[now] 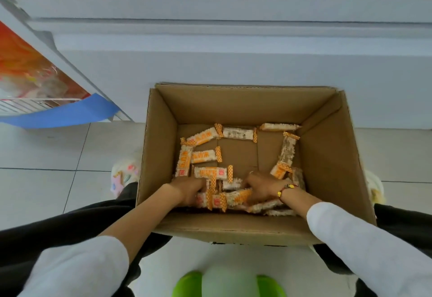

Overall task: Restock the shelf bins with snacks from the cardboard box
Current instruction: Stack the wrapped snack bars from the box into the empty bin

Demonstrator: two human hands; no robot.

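Matt brown cardboard box (327, 161) holds glossy plastic-wrapped snacks (205, 137).

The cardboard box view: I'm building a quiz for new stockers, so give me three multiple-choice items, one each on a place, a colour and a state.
1. Where are both hands?
A. Inside the cardboard box
B. On the shelf bins
C. On the floor tiles

2. What colour marks the snack wrappers' ends?
A. Blue
B. Orange
C. Green

3. How full is the box?
A. Packed to the rim
B. Empty
C. Partly bare bottom

Key:
1 A: the left hand and right hand reach among the snack bars near the front wall of the cardboard box.
2 B: orange checked ends.
3 C: brown floor shows mid-box.
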